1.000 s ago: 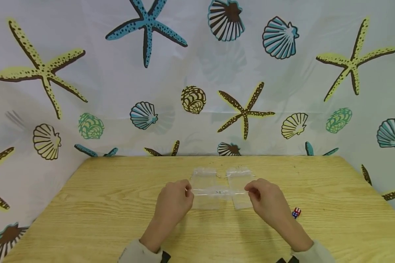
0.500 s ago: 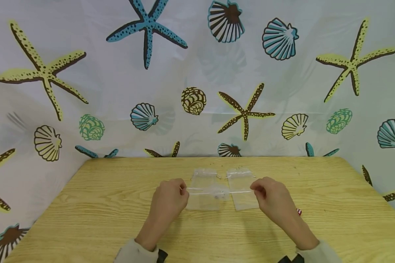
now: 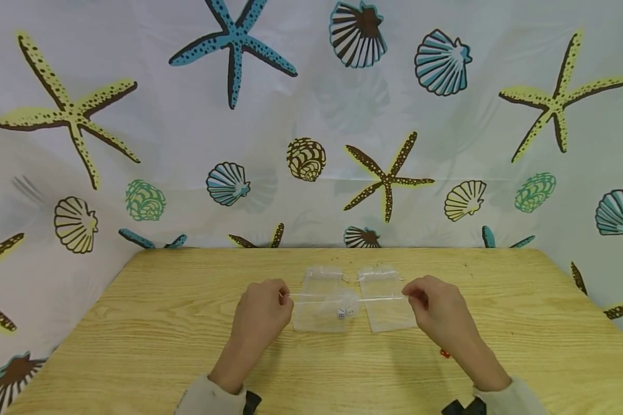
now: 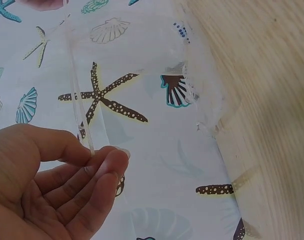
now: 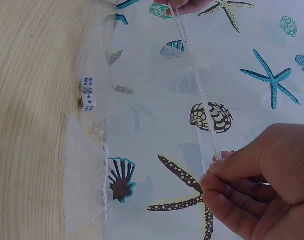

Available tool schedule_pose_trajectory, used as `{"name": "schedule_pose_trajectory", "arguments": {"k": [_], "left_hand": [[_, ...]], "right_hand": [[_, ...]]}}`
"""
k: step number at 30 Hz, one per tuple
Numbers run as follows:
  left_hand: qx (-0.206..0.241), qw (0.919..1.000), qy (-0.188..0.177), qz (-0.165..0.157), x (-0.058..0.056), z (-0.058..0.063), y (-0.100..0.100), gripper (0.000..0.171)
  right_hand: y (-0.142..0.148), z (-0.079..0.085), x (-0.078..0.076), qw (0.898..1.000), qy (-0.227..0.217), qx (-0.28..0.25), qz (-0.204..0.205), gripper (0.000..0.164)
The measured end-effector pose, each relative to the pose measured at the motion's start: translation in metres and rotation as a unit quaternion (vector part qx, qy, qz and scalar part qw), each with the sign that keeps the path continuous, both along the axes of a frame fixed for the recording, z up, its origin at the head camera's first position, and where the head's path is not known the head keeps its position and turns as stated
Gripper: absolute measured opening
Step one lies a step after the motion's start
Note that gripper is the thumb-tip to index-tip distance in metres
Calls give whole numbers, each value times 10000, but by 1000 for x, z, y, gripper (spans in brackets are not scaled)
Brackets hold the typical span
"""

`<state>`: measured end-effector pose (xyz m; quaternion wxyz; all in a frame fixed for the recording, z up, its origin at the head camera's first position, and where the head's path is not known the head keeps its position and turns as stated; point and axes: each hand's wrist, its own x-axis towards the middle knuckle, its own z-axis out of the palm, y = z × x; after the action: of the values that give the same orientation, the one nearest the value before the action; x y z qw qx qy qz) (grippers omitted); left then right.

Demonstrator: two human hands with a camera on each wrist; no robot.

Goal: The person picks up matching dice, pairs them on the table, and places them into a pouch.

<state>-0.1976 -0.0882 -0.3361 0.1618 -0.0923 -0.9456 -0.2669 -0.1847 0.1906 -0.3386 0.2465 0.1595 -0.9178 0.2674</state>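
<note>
A small sheer drawstring pouch (image 3: 349, 301) hangs between my hands, gathered at its mouth. White dice (image 5: 88, 102) sit low in it; the left wrist view shows only blue dots through the fabric. My left hand (image 3: 262, 308) pinches one end of the pale drawstring (image 5: 204, 100) between thumb and index finger, the other fingers loosely bent. On the opposite side, my right hand (image 3: 441, 308) pinches the other end the same way. The string stretches nearly level and taut from hand to hand.
Behind the held pouch, two more sheer pouches lie flat on the wooden table (image 3: 161, 323), one at left (image 3: 311, 321) and one at right (image 3: 389, 318). A red die (image 3: 445, 353) peeks out beside my right forearm. A shell-and-starfish patterned curtain (image 3: 275, 75) rises behind the table.
My hands have moved apart, left and right, stretching the string. The pouch mouth has drawn into a narrow bunch. My right forearm now covers the red and blue dice seen earlier.
</note>
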Motion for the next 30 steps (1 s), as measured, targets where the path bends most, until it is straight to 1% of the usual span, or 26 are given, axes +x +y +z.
{"name": "schedule_pose_trajectory", "arguments": {"k": [4,6,10,13,17,22,26,30], "left_hand": [[-80,9999,76,26,2,0,-6,12],[-101,9997,199,-26,2,1,-8,13],[-86,9992,389,-75,2,6,-13,12],[-63,9993,376,26,2,12,-18,12],[-166,9990,407,121,4,19,-27,13],[-145,9988,411,202,10,24,-39,14],[-83,9988,409,256,14,30,-49,14],[-63,9986,412,326,19,36,-63,15]], "right_hand": [[-4,1,0,9999,67,28,73,14],[-6,1,-1,9999,128,42,81,14],[-8,4,-3,9994,309,80,118,13],[-12,8,-5,9988,414,114,252,12],[-20,14,-6,9981,428,126,435,12],[-31,21,-7,9973,380,97,617,13],[-41,25,-8,9960,506,105,725,13],[-55,30,-11,9940,584,98,917,14]]}}
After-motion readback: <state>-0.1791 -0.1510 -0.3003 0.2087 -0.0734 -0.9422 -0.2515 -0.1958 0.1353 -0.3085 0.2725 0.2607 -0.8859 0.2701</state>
